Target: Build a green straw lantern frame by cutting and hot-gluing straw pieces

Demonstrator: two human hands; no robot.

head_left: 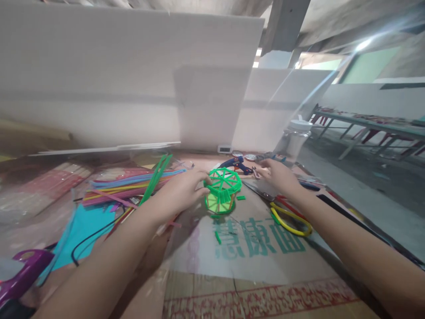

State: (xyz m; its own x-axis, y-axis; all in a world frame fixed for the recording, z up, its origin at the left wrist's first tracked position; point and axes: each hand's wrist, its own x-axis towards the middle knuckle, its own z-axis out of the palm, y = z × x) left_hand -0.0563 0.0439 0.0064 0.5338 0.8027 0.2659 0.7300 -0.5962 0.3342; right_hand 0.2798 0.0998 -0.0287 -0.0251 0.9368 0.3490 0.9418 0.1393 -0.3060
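Note:
A small round frame (223, 188) of green strips, with a spoked top and a lower ring, stands on the printed sheet (202, 257). My left hand (191, 188) holds its left edge between thumb and fingers. Off to the right, my right hand (272, 175) reaches past the frame toward the back of the table, near small pliers (255, 173); whether its fingers hold anything is too blurred to tell. Behind the frame lies a blue glue gun (244, 166). Scissors with yellow and red handles (292, 221) lie beneath my right forearm. Short green pieces (218, 238) are scattered near the frame.
Bundles of coloured pipe cleaners (116, 186) and turquoise paper (84, 230) lie on the left. A purple tool (29, 270) is at the lower left. A lidded clear container (299, 133) stands at the back right, before another table (365, 124). White panels rise behind.

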